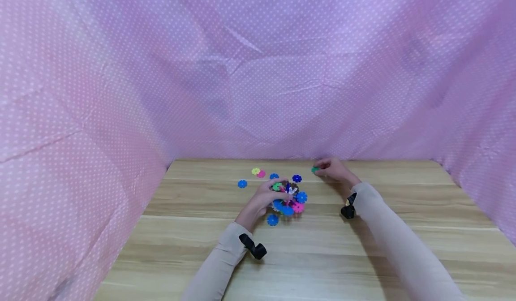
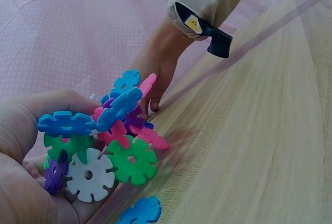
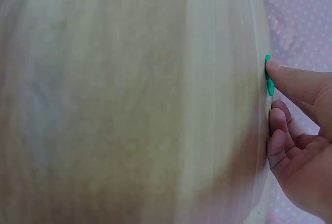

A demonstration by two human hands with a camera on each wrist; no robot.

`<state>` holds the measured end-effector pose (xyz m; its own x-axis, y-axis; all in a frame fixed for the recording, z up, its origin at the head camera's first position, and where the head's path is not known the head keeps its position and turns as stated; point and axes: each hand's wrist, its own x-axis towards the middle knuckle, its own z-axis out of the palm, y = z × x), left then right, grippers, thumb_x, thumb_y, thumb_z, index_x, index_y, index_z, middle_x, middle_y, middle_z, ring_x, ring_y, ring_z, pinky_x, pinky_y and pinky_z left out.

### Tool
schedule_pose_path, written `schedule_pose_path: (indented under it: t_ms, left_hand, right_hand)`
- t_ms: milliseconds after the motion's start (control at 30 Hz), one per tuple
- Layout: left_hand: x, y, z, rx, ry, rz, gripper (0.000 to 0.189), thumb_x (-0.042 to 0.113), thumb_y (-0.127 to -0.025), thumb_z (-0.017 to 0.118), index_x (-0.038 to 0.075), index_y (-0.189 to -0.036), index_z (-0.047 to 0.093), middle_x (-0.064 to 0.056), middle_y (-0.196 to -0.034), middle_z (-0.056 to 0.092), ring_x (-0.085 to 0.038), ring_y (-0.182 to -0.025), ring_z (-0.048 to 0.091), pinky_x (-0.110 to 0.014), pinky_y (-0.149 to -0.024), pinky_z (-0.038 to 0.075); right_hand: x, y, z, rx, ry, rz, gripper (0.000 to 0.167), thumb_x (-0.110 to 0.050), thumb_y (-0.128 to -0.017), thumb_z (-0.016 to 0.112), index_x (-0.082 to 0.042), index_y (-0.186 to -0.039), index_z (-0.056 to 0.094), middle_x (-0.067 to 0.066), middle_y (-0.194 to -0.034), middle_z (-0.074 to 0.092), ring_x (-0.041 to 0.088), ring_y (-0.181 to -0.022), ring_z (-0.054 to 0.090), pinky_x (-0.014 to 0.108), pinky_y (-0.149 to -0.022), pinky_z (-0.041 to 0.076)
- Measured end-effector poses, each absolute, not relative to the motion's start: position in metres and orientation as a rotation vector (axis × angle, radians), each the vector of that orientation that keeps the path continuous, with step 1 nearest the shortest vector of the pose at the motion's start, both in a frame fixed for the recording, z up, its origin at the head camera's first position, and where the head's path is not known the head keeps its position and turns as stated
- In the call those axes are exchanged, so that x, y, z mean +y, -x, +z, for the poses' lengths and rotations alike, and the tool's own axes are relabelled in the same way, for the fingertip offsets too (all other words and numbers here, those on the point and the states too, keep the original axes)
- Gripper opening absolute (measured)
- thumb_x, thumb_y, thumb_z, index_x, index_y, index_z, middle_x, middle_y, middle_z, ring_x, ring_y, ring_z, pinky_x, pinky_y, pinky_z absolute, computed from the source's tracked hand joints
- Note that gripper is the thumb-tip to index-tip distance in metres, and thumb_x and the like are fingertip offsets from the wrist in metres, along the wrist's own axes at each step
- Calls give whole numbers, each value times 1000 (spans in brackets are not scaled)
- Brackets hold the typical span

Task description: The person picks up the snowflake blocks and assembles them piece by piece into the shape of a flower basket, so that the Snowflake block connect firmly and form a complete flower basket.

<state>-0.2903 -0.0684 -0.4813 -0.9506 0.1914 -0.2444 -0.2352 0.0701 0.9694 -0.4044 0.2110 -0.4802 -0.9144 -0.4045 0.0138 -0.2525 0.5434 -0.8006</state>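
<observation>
My left hand (image 1: 266,196) grips a cluster of interlocking plastic flower discs (image 2: 120,123) slotted together at various angles. Blue, green, white, purple and pink discs show in the left wrist view, the thumb lying across the top and other fingers partly hidden behind. Toward the table's far edge, my right hand (image 1: 335,169) has its thumb and a fingertip at a green flower disc (image 1: 315,169). The right wrist view shows this green disc (image 3: 269,76) edge-on, low at the tabletop, with the thumb against it and the other fingers curled below.
Loose discs lie around the cluster on the wooden table (image 1: 314,260): a dark blue disc (image 1: 297,178), a yellow disc (image 1: 255,171), a pink disc (image 1: 261,174) and several blue ones, including a near blue disc (image 1: 273,220). Pink dotted cloth (image 1: 258,90) hangs behind and at the sides.
</observation>
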Motion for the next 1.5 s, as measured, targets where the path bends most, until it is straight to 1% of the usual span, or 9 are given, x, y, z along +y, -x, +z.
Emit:
schedule_pose_path:
  t_ms: [167,267,500,667,833,967,1133,1367,1500]
  left_hand:
    - [-69,290,-481,2044,45,1952,66,10,-81,86,18,-141,61,-15,-160,36,-40,-146,35,-63,-120,27]
    - [-70,291,-481,2050,42,1948,66,11,-81,86,18,-141,61,-14,-162,34,-41,-149,31,-66,-121,23]
    - [-72,290,-482,2042,48,1948,65,11,-82,85,18,-142,61,-15,-163,32,-43,-150,28,-67,-121,21]
    - [-72,289,-481,2049,46,1947,66,11,-81,85,17,-142,60,-15,-164,31,-44,-150,27,-67,-121,20]
    - [-72,290,-482,2027,71,1961,65,11,-81,85,17,-142,61,-16,-162,33,-42,-147,34,-62,-121,27]
    - [-72,290,-482,2017,71,1969,64,12,-82,85,17,-141,61,-16,-162,33,-41,-145,38,-59,-121,30]
    - [-71,289,-482,2018,55,1970,64,13,-83,84,17,-142,60,-16,-161,35,-39,-144,40,-59,-119,32]
    - [-70,289,-482,2019,53,1955,62,18,-84,84,18,-142,61,-17,-155,43,-36,-134,52,-54,-114,42]
    - [-69,289,-482,2020,52,1946,61,20,-85,83,18,-142,61,-17,-156,41,-36,-135,52,-54,-114,42]
  right_hand:
    - [217,404,-481,2524,690,-1411,29,-5,-87,77,7,-113,71,18,-101,71,20,-91,60,21,-76,49]
    - [220,401,-480,2462,752,-1437,24,-1,-84,76,4,-107,72,11,-94,71,13,-85,59,20,-74,50]
    - [221,395,-477,2483,682,-1313,25,6,-84,74,10,-107,68,25,-102,68,22,-90,62,21,-77,53]
    - [220,386,-474,2421,625,-1382,26,9,-85,73,15,-109,65,31,-102,70,18,-85,67,23,-71,57]
    - [212,370,-468,2337,503,-1501,35,7,-87,72,16,-119,62,27,-103,73,19,-81,73,33,-73,63]
    - [202,357,-464,2360,453,-1573,39,1,-86,76,12,-122,64,19,-102,76,15,-82,73,31,-76,62]
    - [185,338,-451,2382,463,-1648,40,-5,-86,79,10,-121,66,18,-104,74,12,-84,70,30,-80,62]
    - [167,323,-444,2333,516,-1727,36,-2,-87,77,14,-118,66,22,-100,72,15,-81,71,49,-86,61]
    - [163,317,-442,2318,513,-1751,32,1,-88,75,14,-116,66,23,-98,72,16,-79,71,52,-85,60]
